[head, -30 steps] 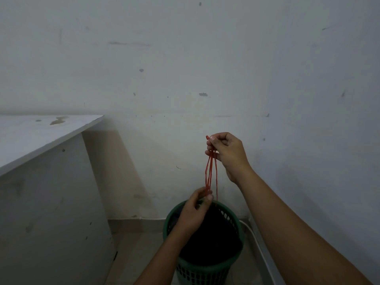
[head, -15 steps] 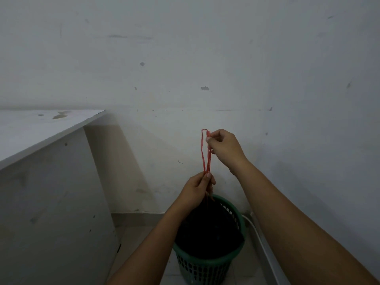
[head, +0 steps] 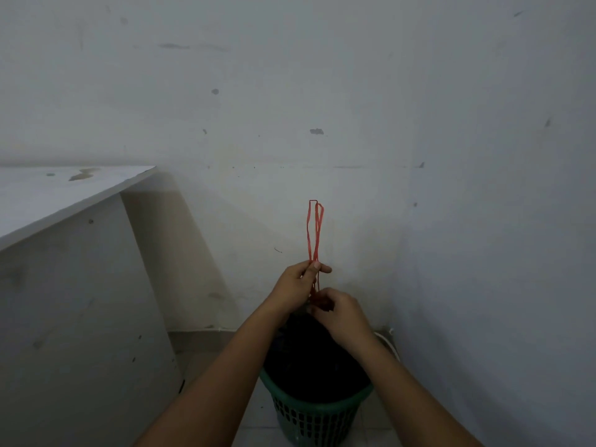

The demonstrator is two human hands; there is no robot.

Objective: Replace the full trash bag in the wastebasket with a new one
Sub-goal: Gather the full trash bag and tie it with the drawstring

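Pinching the red drawstrings [head: 314, 233] partway up, the left hand [head: 298, 283] has its thumb and fingers closed on them, and the loops now stick straight up above that hand with nothing holding their tops. That's the big change: half a second ago the right hand was up high gripping the top of the loops, and now the right hand [head: 343, 314] has dropped down below the left one, right at the neck of the black trash bag [head: 314, 366]. Its fingers are curled in around the strings or the gathered bag top, but I can't tell exactly which or how tight, since the back of the hand hides the fingertips.

Left hand has also risen a bit compared to before. The bag sits in the green wastebasket [head: 311, 417], same as earlier, dark plastic filling the opening, with the basket on the tiled floor in the corner. The two hands are nearly touching, one stacked over the other, directly above the basket. A white desk [head: 64, 195] is off to the left against the wall [head: 290, 91].
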